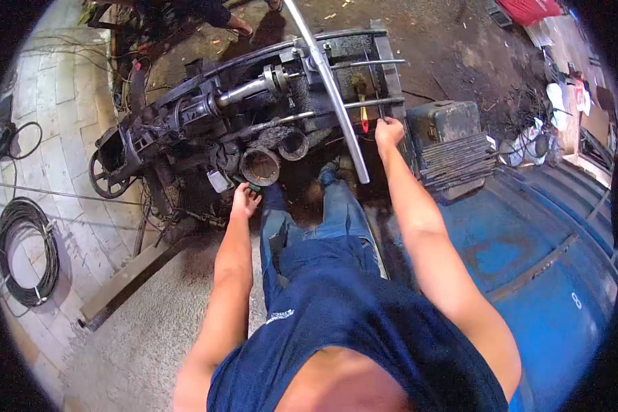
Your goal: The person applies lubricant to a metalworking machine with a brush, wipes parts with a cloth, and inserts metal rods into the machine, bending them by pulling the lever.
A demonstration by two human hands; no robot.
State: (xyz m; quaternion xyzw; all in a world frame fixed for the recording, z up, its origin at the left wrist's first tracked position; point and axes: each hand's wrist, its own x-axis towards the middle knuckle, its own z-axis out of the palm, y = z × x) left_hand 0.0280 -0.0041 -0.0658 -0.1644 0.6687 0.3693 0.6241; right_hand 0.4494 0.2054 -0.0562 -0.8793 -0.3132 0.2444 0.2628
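Note:
A long, greasy machine (247,103) with a metal frame, shaft and rods lies before me. My right hand (389,132) is closed at its right end, fingers pinched around what looks like a thin dark rod (380,110). Just left of that hand is a paintbrush (364,113) with a yellow and red handle. My left hand (246,200) is low by the machine's near side, fingers loosely bent and apart. Close above it are a round open metal cylinder (261,167) and a small pale box (220,181). Whether it touches the dark part there is unclear.
A long metal pipe (333,89) slants across the machine toward my legs. On the right, a stack of thin rods (458,163) lies by a dirty can (453,120) and a blue metal panel (529,254). Coiled cable (27,250) lies left. Another person's foot (240,26) shows beyond.

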